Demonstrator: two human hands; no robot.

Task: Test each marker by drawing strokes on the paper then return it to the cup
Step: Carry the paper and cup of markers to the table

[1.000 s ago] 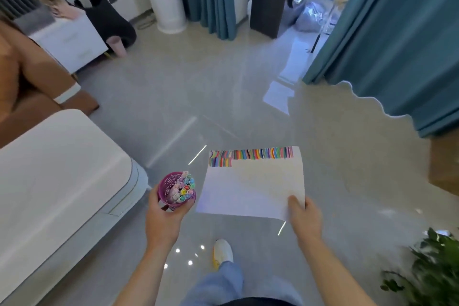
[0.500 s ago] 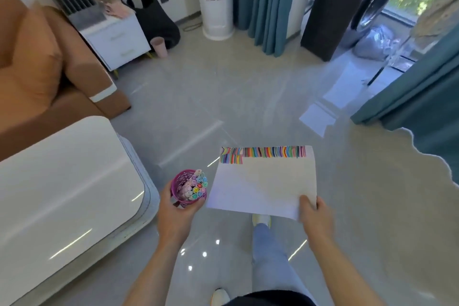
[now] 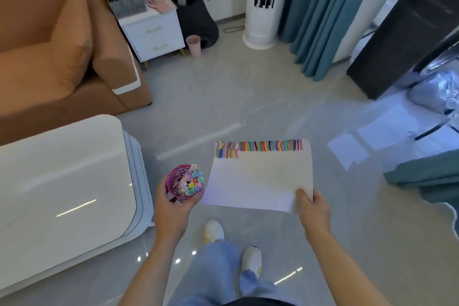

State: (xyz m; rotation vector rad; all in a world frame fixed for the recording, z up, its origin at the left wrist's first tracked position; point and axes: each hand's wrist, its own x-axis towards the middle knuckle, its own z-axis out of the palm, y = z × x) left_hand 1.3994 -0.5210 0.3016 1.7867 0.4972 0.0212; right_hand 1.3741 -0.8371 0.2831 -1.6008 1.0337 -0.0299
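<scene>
I am standing and carry both things above the floor. My left hand grips a purple mesh cup from below; it is packed with several capped markers in pastel colours. My right hand pinches the near right corner of a white sheet of paper, held flat in the air. A row of short coloured strokes runs along the far edge of the paper, with a second short row at its far left. Cup and paper are side by side, a small gap between them.
A glossy white table stands at my left, an orange sofa behind it. Farther off are a white drawer unit, a pink bin, a white tower fan, teal curtains and a dark cabinet. My feet are on grey tiles.
The view has swung left as I walk: the sofa and drawer unit have come further into view and the curtain has slid off right. Both hands keep their hold on cup and paper.
</scene>
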